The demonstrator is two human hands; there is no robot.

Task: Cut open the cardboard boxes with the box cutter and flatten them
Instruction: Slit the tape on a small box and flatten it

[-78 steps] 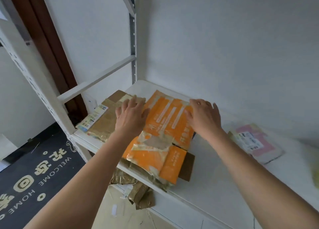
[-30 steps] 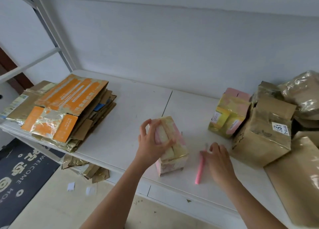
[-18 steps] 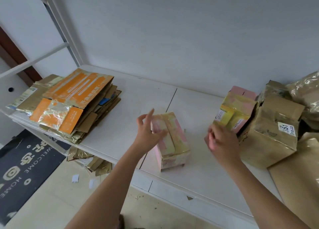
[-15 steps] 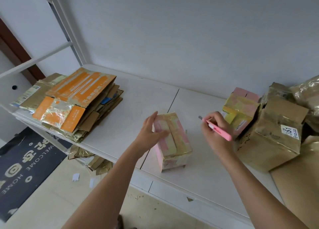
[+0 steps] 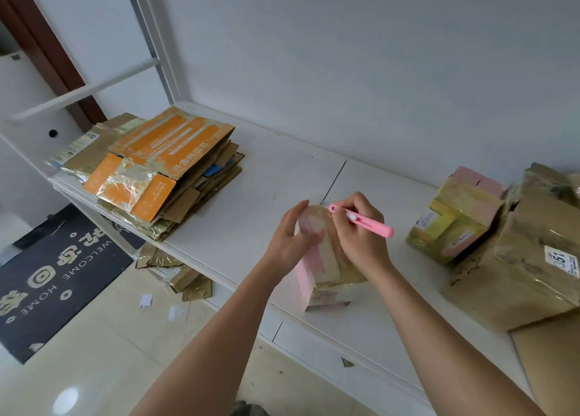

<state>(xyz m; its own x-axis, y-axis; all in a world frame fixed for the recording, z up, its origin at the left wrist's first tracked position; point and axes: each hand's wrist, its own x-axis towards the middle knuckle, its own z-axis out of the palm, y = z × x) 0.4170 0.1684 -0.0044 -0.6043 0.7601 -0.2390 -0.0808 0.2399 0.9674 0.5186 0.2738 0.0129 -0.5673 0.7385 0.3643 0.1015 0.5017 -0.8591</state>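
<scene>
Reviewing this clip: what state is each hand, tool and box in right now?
Left hand: fingers straight, steadying the pink box.
Right hand: gripping the box cutter.
Box cutter: tip at the box's top far edge.
Pink box: upright, taped.
Flattened stack: flat, piled.
Brown box: taped, uncut.
Yellow-pink box: unflattened.

The slim plastic box cutter (image 5: 364, 221) is pink. The small taped cardboard box (image 5: 323, 268) is pink and pale yellow. The flattened cardboard sheet (image 5: 175, 142) is orange with white bands. The floor mat (image 5: 53, 274) is black with pale lettering.
</scene>
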